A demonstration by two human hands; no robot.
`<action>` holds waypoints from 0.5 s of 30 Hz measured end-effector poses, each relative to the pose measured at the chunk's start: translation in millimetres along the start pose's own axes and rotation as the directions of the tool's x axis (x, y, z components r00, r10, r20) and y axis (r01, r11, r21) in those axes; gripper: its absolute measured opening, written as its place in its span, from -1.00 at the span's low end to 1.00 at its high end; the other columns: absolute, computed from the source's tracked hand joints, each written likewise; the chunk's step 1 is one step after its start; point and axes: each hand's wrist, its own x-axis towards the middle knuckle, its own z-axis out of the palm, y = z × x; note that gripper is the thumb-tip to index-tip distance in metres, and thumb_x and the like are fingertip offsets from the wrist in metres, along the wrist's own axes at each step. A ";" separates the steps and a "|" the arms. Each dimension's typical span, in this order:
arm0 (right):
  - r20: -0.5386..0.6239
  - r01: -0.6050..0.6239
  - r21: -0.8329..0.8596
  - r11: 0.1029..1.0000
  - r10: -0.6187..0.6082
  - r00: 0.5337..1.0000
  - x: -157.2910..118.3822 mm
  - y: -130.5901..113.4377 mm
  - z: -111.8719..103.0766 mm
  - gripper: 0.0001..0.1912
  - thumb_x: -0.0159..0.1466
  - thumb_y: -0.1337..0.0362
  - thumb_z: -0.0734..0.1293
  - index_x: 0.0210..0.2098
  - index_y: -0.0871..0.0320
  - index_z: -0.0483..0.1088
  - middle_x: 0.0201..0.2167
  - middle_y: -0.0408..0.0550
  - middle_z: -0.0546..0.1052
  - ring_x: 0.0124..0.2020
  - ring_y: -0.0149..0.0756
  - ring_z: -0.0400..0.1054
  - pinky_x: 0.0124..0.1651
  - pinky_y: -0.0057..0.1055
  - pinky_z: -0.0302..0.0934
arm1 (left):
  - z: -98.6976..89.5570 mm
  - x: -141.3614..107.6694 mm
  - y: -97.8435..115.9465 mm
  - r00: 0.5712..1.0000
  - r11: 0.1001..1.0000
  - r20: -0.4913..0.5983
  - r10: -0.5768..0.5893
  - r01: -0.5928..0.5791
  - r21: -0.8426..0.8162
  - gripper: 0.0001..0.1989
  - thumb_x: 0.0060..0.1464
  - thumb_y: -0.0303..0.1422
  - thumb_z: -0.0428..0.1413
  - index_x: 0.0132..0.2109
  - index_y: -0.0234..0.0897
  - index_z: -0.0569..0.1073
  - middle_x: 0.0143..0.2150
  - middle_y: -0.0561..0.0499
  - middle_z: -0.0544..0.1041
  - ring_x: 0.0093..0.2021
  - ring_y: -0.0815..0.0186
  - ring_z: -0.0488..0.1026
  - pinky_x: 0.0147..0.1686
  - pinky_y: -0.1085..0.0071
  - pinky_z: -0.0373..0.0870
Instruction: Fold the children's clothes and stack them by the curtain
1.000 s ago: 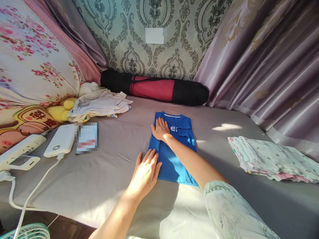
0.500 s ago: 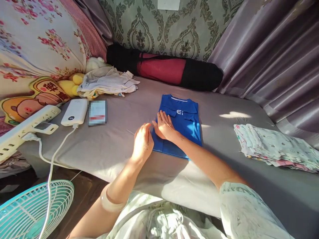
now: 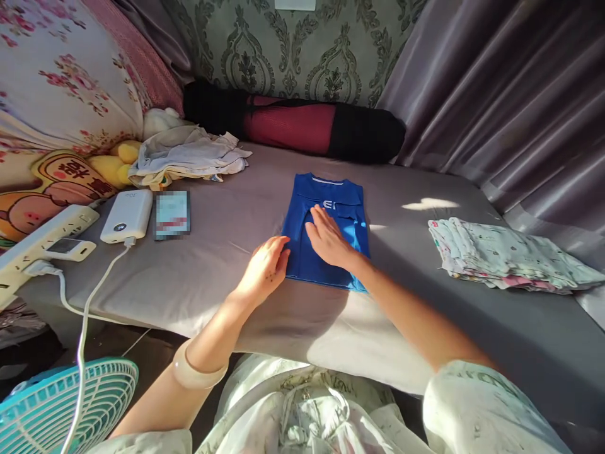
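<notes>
Blue lettered shirt [image 3: 312, 265] lies folded beneath the flat, open right hand [image 3: 333, 239]; the left hand [image 3: 265, 268] curls at the shirt's side, its grip unclear.

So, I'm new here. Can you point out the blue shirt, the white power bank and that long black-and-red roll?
Blue shirt [image 3: 312, 262]: head view, lower front, below the right hand [image 3: 326, 237].
White power bank [image 3: 127, 213]: head view, its top face.
Black-and-red roll [image 3: 292, 126]: head view, its red middle panel.

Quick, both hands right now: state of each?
Left hand: slightly curled at the edge of the blue shirt; grip cannot be told.
Right hand: open over the shirt, holding nothing.
</notes>
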 end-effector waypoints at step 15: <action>-0.055 -0.061 -0.282 0.957 0.047 0.997 -142.6 49.2 3.5 -0.21 0.43 -0.08 -0.04 0.39 0.44 0.02 0.40 0.34 0.04 0.41 0.07 -0.06 0.39 0.03 -0.04 | -25.4 -8.6 5.0 0.918 0.962 0.359 0.170 -0.234 0.142 -0.36 0.18 0.10 0.01 0.17 -0.30 0.42 0.13 -0.24 0.40 0.12 0.03 0.38 0.10 0.08 0.40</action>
